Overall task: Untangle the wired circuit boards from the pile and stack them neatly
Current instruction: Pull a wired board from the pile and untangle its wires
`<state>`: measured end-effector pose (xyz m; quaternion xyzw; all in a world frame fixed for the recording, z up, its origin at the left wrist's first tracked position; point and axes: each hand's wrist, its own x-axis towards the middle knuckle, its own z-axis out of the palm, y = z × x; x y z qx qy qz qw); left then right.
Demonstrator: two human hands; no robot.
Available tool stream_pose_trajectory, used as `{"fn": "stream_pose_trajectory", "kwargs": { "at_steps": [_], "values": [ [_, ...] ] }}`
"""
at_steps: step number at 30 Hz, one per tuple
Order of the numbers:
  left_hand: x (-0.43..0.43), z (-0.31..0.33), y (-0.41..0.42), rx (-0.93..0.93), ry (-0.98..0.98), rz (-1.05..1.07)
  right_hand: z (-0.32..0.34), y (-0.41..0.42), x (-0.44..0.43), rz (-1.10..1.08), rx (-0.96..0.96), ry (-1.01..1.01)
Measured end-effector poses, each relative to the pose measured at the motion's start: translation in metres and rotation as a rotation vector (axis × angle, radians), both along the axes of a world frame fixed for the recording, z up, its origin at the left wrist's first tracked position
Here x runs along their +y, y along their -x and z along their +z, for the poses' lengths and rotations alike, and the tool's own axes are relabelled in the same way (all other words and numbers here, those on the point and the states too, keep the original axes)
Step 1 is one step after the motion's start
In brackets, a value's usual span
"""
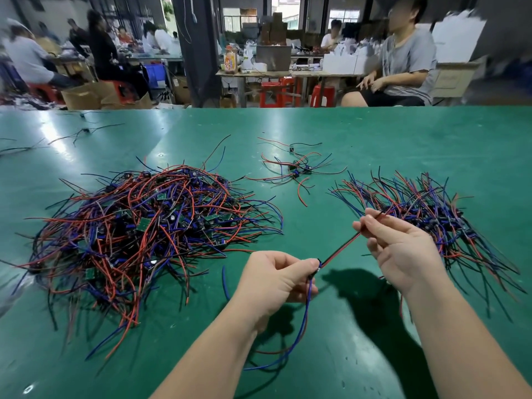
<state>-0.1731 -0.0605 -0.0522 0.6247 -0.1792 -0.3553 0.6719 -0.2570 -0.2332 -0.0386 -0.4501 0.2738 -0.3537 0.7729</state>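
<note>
A big tangled pile (pixel 144 226) of small green circuit boards with red, blue and black wires lies on the left of the green table (pixel 374 133). On the right lies an aligned stack (pixel 437 214) of boards, wires fanned out. My left hand (pixel 276 280) pinches one small board at its fingertips; its blue wires (pixel 302 326) hang down toward me. From that board a red and black wire pair (pixel 342 249) runs taut up to my right hand (pixel 403 249), which pinches it between thumb and fingers just in front of the stack.
A small cluster of three or so wired boards (pixel 296 169) lies at the middle back. Loose black wires (pixel 83 131) lie at the far left. A seated person (pixel 403 61) and other workers, tables and red stools are beyond the table's far edge.
</note>
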Motion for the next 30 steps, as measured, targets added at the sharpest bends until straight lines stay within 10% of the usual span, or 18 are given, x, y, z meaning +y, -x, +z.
{"fn": "stream_pose_trajectory", "kwargs": {
  "at_steps": [30],
  "values": [
    [0.009,-0.007,-0.015,0.029,-0.086,-0.248,0.0,-0.016,-0.001,-0.048,0.042,0.241]
  ]
}}
